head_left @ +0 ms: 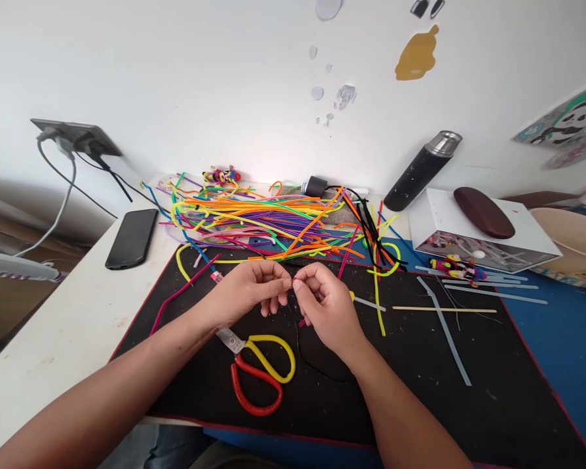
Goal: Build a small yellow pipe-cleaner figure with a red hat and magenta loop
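Over the middle of the black mat (332,410), my left hand (249,290) and my right hand (328,306) meet fingertip to fingertip. Both are closed in a pinch. A tiny dark reddish bit shows between the fingertips, too small to name. Below them a thin black cord (299,345) trails down onto the mat; whether it runs up into my fingers I cannot tell. Scissors (261,368) with one yellow and one red handle lie beneath my left wrist, their blades partly hidden by it. Magenta pipe cleaner ends stick out near my right hand.
A pile of colourful pipe cleaners (264,221) lies behind my hands. To the right are translucent glue sticks (449,339), a wooden stick (444,309) and a small colourful figure (456,268). A black bottle (420,172), white box (488,228) and phone (131,238) stand or lie around.
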Tool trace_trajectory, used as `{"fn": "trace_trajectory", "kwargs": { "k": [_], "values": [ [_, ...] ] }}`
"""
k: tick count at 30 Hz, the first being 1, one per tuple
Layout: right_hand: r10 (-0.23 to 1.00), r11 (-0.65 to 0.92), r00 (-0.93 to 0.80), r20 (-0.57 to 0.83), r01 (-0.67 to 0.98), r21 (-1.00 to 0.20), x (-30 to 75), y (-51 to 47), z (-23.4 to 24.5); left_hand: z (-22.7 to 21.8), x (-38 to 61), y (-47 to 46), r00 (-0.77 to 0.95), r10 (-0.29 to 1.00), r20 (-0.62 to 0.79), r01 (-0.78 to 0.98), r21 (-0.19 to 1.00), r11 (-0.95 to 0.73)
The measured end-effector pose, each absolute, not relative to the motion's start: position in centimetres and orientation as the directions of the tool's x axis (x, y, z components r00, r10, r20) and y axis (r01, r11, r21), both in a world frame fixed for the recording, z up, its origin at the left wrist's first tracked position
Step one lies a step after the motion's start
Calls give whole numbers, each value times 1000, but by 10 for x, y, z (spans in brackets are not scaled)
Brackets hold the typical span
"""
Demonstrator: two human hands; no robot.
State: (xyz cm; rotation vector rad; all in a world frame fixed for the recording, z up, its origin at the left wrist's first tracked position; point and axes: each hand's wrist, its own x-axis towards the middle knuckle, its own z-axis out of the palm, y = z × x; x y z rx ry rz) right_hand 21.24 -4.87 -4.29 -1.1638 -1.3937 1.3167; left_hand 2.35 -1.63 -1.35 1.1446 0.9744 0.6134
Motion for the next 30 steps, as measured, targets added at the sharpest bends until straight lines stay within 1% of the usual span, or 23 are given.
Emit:
{"fn": "trace_trajectory", "kwargs": {
  "k": [10, 15, 18, 22, 30],
  "values": [
    [980, -12, -199, -22, 52, -999, 212, -49, -37, -9, 25, -19, 487, 813, -319, 164, 948, 274],
    [977, -47, -209, -53, 32, -998, 213, -49, -37, -8, 24, -19, 500, 801, -328, 202, 944, 261],
    [974, -62, -216, -69, 39, -997, 213, -49, -37, -6, 19, -16, 521, 793, -315, 234, 946, 222],
    [974, -54, -218, -66, 60, -997, 212, -49, -38, -3, 12, -13, 519, 804, -291, 267, 948, 171],
    [976, -28, -213, -44, 77, -997, 212, -49, -40, -2, 13, -13, 544, 784, -299, 290, 944, 158]
  ]
}}
